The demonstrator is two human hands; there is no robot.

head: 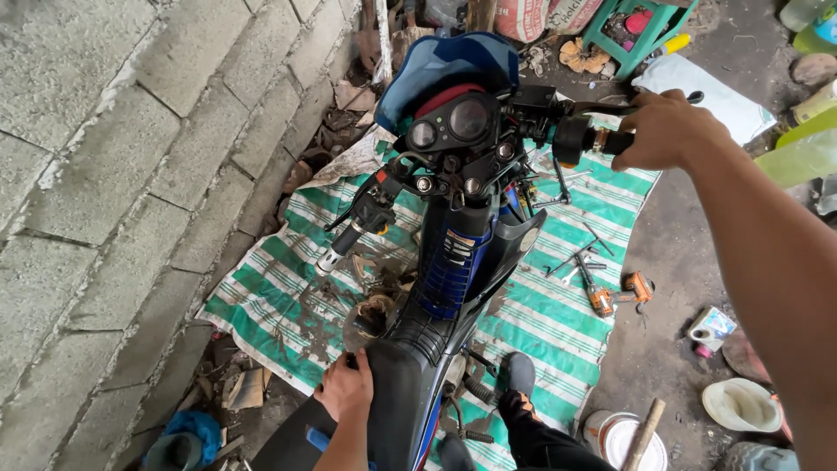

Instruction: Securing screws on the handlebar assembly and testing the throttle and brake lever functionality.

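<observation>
Near centre, motorcycle (453, 262) stands on striped tarp (279, 296). Your right hand (667, 131) clenches far-right handlebar grip; left hand (346, 388) grasps seat edge. Risk: bike tipping toward left wall (113, 174), foot slipping on loose tools (588, 262).

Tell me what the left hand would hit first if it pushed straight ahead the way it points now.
Probably the muddy engine part just ahead of the left hand, which rests on the left edge of the black seat. Beyond that lies the green-striped tarp. Depth is hard to judge here.

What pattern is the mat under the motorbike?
Green and white stripes on the mat, clearest in the head view.
</observation>
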